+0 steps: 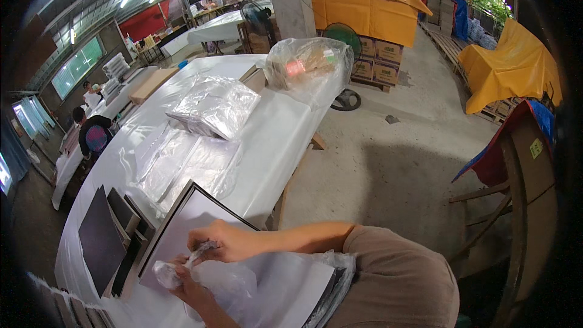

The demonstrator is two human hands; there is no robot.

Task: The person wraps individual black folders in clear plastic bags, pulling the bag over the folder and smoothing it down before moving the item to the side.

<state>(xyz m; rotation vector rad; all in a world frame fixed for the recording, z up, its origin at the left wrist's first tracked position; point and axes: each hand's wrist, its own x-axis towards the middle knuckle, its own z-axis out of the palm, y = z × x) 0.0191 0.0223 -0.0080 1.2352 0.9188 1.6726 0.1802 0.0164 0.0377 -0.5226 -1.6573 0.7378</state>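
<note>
Both hands are closed on a crumpled clear plastic bag [228, 279], whose loose part hangs below them. My right hand [221, 241] reaches in from the right and pinches a twisted piece of it. Just below, my left hand [191, 288] grips another bunched end. Under the hands lies a black-edged frame or shallow box [194, 212] with a pale inside. Close to my body is a white sheet or panel [291, 282], with more clear plastic at its right edge. Dark flat panels [100, 237] lean together left of the frame.
The long table [276, 158] is covered in white sheeting. Farther along it lie plastic-wrapped flat packs [212, 106] and a clear bag [310, 67] with items inside. A pillar [291, 0] and fan stand beyond. People [96, 133] work at left; a wooden-legged stand [516, 206] is at right.
</note>
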